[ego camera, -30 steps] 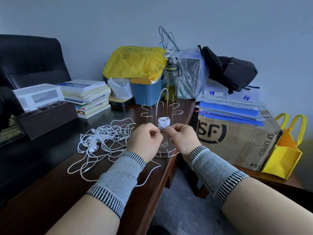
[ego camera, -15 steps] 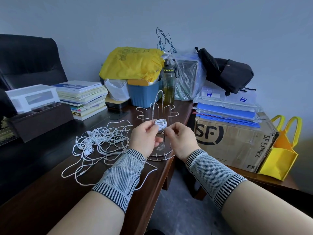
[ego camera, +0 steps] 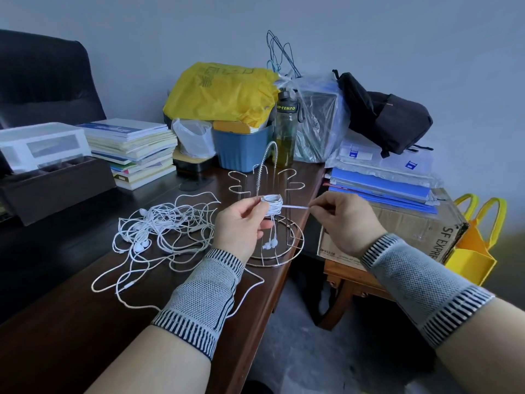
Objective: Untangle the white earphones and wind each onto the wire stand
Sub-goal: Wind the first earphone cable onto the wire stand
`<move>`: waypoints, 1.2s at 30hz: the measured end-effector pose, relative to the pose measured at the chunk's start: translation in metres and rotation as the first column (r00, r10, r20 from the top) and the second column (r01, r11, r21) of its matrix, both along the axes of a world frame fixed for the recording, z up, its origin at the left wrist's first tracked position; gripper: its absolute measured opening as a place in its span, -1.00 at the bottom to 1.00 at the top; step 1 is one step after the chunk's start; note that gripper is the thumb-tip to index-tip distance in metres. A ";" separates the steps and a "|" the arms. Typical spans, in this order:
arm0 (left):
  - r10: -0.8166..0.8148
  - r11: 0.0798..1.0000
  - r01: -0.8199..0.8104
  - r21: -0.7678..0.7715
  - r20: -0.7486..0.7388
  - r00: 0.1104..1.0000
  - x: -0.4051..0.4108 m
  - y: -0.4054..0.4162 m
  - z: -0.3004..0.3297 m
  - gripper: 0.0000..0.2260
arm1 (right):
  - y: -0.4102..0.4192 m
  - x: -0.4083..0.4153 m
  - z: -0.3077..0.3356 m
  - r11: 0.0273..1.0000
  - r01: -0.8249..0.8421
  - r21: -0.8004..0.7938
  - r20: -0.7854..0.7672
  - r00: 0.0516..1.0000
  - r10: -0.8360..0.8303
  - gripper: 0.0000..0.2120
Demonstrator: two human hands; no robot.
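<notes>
While the left hand pinched the coil, its free cable end ran toward 3 o'clock, pinched by the right hand.

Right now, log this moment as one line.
left hand: holds coil on wire stand | right hand: pinches cord end taut | tangled earphones: on desk

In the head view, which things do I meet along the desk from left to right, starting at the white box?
White box → stack of books → tangled earphones → left hand → wire stand → right hand → cardboard box → yellow bag.
</notes>
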State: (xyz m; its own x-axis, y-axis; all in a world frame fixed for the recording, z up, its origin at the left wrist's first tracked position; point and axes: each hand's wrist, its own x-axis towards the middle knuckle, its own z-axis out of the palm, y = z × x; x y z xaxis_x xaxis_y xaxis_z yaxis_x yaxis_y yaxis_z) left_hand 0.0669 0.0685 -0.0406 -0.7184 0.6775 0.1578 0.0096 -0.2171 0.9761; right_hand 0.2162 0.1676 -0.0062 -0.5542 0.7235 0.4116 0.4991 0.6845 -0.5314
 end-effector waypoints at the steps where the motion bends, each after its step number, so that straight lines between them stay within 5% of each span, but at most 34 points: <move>1: -0.001 1.000 0.001 0.005 0.001 1.000 -0.001 0.000 0.000 -0.91 | 0.002 0.000 0.004 0.999 0.022 0.027 0.012 1.000 -0.022 -0.92; 6: -0.010 1.000 0.010 0.018 -0.006 1.000 -0.001 0.000 -0.001 -0.90 | 0.008 -0.014 0.031 0.976 0.095 0.197 0.015 0.995 -0.100 -0.87; 11: -0.016 1.000 0.016 0.022 -0.014 1.000 -0.001 0.000 -0.001 -0.87 | 0.009 -0.044 0.058 0.934 0.046 0.355 0.272 0.950 -0.151 -0.87; 15: -0.007 1.000 0.007 0.015 -0.015 1.000 0.002 0.000 -0.002 -0.88 | 0.009 -0.073 0.063 0.964 0.044 0.262 0.394 0.907 -0.149 -0.84; 21: 0.009 1.000 -0.009 0.010 0.010 1.000 0.002 0.002 -0.002 -0.97 | -0.007 -0.097 0.064 0.998 0.012 0.065 0.361 0.932 -0.034 -0.79; 28: 0.048 0.999 -0.048 0.008 0.010 0.999 0.001 0.007 -0.005 -0.92 | -0.028 -0.084 0.073 0.993 -0.105 0.046 0.494 0.867 0.069 -0.68; 36: 0.027 0.998 -0.026 0.061 -0.011 1.000 0.005 0.006 -0.008 -0.96 | -0.048 -0.075 0.069 0.984 -0.145 0.103 0.452 0.888 0.084 -0.76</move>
State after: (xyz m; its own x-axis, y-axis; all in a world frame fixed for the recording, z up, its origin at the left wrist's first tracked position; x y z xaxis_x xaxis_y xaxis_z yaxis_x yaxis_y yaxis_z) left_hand 0.0719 0.0746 -0.0482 -0.7341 0.6469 0.2065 0.0272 -0.2759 0.9608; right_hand 0.1417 0.1192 0.0626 -0.7769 0.6009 0.1882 0.5756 0.7988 -0.1747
